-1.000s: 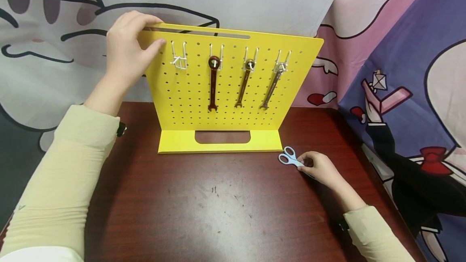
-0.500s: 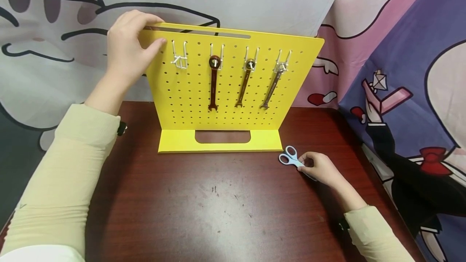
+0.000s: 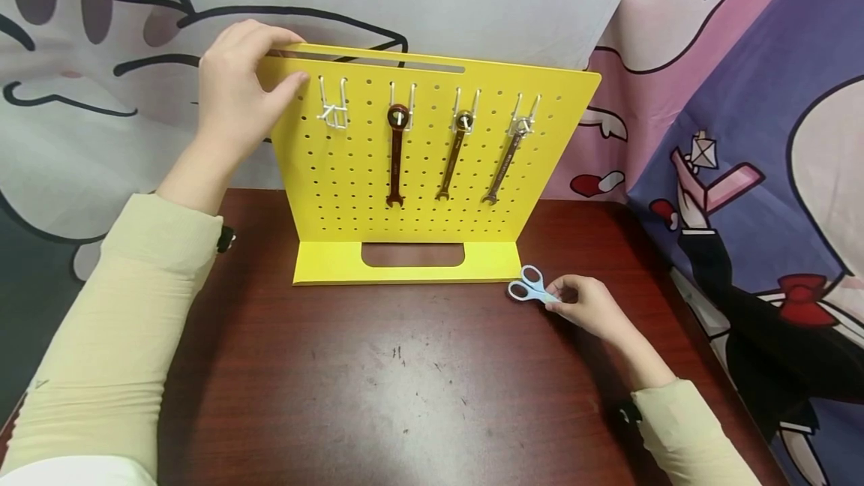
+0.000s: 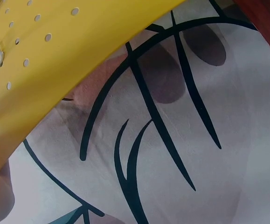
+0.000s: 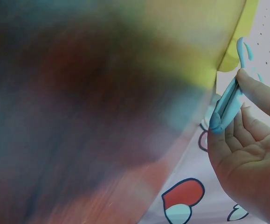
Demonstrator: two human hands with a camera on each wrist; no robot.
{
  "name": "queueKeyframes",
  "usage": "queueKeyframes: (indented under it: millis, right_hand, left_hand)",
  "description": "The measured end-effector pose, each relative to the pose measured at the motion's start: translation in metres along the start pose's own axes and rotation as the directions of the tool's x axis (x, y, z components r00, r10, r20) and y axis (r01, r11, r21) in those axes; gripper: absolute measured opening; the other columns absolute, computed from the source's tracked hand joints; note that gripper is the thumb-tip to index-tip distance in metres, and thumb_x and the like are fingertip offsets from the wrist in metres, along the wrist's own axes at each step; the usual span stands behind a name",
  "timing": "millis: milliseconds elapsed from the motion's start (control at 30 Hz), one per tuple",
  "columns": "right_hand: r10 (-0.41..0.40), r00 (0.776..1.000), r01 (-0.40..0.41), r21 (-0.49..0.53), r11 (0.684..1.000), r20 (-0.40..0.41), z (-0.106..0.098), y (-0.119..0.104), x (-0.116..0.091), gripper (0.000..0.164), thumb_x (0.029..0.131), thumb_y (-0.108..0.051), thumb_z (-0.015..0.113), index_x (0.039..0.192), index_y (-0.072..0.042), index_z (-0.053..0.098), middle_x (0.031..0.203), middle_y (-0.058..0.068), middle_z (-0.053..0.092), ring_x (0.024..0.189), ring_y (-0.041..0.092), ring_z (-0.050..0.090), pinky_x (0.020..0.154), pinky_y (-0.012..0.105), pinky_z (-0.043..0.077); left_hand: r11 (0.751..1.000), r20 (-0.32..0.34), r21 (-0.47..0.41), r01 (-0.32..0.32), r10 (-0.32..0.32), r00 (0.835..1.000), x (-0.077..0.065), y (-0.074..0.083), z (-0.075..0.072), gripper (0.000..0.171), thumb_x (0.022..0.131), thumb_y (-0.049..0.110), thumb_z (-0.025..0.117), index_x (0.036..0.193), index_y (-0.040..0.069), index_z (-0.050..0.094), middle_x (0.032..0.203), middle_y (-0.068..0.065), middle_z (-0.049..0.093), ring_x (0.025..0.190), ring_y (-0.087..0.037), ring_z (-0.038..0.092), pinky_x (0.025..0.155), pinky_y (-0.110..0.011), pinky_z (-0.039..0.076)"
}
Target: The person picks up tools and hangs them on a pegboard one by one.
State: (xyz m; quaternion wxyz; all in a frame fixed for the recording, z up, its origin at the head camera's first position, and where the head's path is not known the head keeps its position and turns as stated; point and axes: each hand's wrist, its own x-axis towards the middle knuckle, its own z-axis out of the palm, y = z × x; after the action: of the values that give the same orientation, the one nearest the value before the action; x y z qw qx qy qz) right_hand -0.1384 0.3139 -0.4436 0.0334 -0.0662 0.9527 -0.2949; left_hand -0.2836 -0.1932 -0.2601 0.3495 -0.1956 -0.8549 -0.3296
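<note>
A yellow pegboard [image 3: 553,88] stands tilted on its flat foot. My left hand [image 3: 236,81] grips its top left corner, thumb on the front face and fingers over the top edge. On the table's right side, my right hand [image 3: 586,306] pinches light blue scissors [image 3: 538,292] between thumb and fingers. Their two handle loops point left, close to the foot's right corner. In the right wrist view the scissors [image 5: 228,105] lie between thumb and fingertips, and the pinched part looks thick and blue.
White wire hooks are fixed along the board's upper part. The leftmost hook [image 3: 334,115] carries nothing. Three combination wrenches hang from the others: a left wrench [image 3: 395,160], a middle wrench [image 3: 451,163] and a right wrench [image 3: 502,167]. Printed cloth [image 3: 749,88] encloses the dark red table [image 3: 324,396].
My right hand has shifted slightly left and toward the board with the scissors. The left hand and the pegboard keep their places.
</note>
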Motion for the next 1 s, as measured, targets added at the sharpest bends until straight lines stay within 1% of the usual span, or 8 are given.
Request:
queueKeyframes:
  millis: [233, 667, 867, 1000]
  right_hand:
    - [-0.016, 1.0, 0.016, 0.026, 1.0, -0.023, 0.004, -0.014, 0.006, 0.018, 0.084, -0.001, 0.086, 0.098, 0.0, 0.075, 0.084, 0.008, 0.073, 0.075, 0.008, 0.063, 0.069, 0.017, 0.051]
    - [-0.056, 0.997, 0.061, 0.096, 0.994, -0.051, 0.021, -0.045, 0.022, 0.018, 0.084, 0.002, 0.085, 0.099, 0.001, 0.075, 0.085, 0.01, 0.074, 0.077, 0.011, 0.064, 0.072, 0.017, 0.052]
    - [-0.061, 0.997, 0.066, 0.146, 0.987, -0.04, 0.031, -0.062, 0.029, 0.018, 0.085, 0.002, 0.084, 0.1, 0.001, 0.074, 0.087, 0.011, 0.074, 0.079, 0.016, 0.065, 0.073, 0.018, 0.053]
    - [-0.063, 0.998, 0.067, 0.179, 0.982, -0.031, 0.037, -0.073, 0.033, 0.018, 0.086, 0.001, 0.084, 0.1, 0.001, 0.075, 0.087, 0.01, 0.073, 0.079, 0.016, 0.065, 0.073, 0.018, 0.053]
  left_hand:
    - [1.0, 0.001, 0.002, 0.0, 0.0, 1.0, 0.0, 0.0, 0.0, 0.03, 0.099, 0.01, 0.074, 0.128, 0.0, 0.072, 0.121, -0.022, 0.072, 0.117, -0.035, 0.062, 0.109, -0.039, 0.044]
    - [1.0, -0.009, -0.002, 0.0, 0.0, 1.0, 0.0, 0.0, 0.001, 0.03, 0.098, 0.009, 0.075, 0.127, 0.0, 0.073, 0.12, -0.022, 0.073, 0.116, -0.035, 0.063, 0.109, -0.038, 0.044]
    - [1.0, -0.006, -0.001, -0.003, 0.003, 1.0, 0.0, 0.0, 0.001, 0.03, 0.098, 0.008, 0.074, 0.127, 0.0, 0.072, 0.12, -0.022, 0.073, 0.117, -0.035, 0.062, 0.109, -0.039, 0.044]
    - [1.0, -0.002, -0.001, -0.002, 0.002, 1.0, 0.0, -0.001, 0.0, 0.03, 0.098, 0.009, 0.074, 0.127, 0.0, 0.072, 0.121, -0.022, 0.073, 0.116, -0.035, 0.062, 0.109, -0.039, 0.044]
